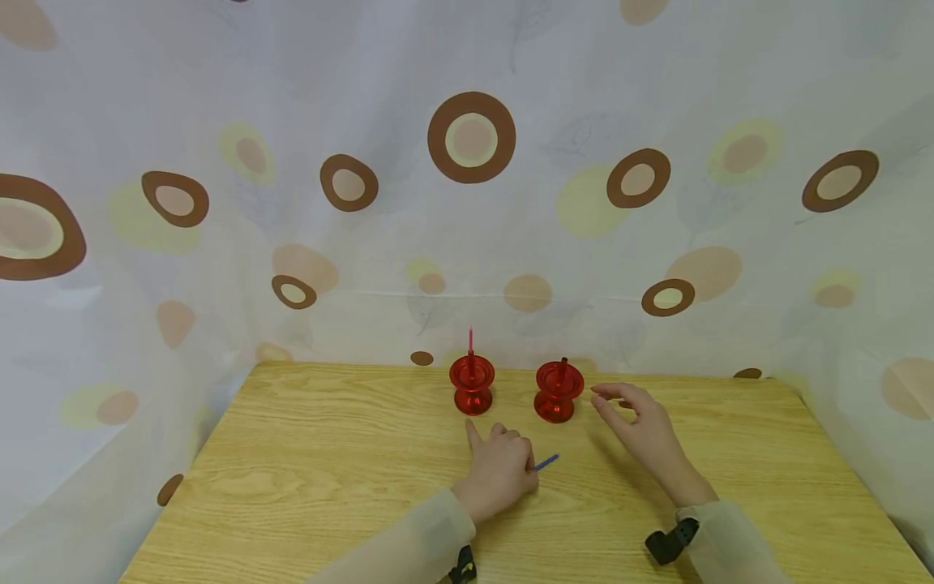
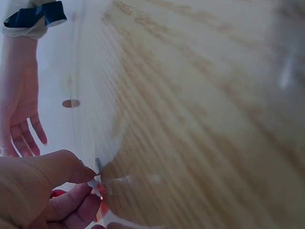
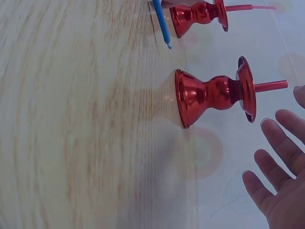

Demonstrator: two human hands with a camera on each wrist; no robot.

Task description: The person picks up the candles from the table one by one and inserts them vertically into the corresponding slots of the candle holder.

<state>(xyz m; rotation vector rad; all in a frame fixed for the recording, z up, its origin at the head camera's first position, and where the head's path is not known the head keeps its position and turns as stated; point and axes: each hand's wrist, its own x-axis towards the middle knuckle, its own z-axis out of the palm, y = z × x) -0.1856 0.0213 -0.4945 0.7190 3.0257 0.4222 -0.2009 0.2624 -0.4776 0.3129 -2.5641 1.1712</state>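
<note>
Head view, nearest first: I see the left hand (image 1: 499, 473) resting on the wooden table (image 1: 306, 487), fingers curled round a thin blue candle (image 1: 547, 462) whose end pokes out to its right, lying low along the tabletop. The right hand (image 1: 642, 430) hovers further right, fingers loose and spread, grasping nothing, just beside the right red holder (image 1: 559, 392). That holder carries only a short dark-red stub on top; I can't tell if it's a candle or a pin. Beyond the left hand, the left red holder (image 1: 471, 384) has a slim pink candle (image 1: 470, 339) standing upright in it.

My read: one candle seated, the blue one in hand and not yet placed, so roughly halfway.

Count: two red holders, one pink candle, one blue candle, two hands. Spotted curtain (image 1: 467, 162) behind.
</note>
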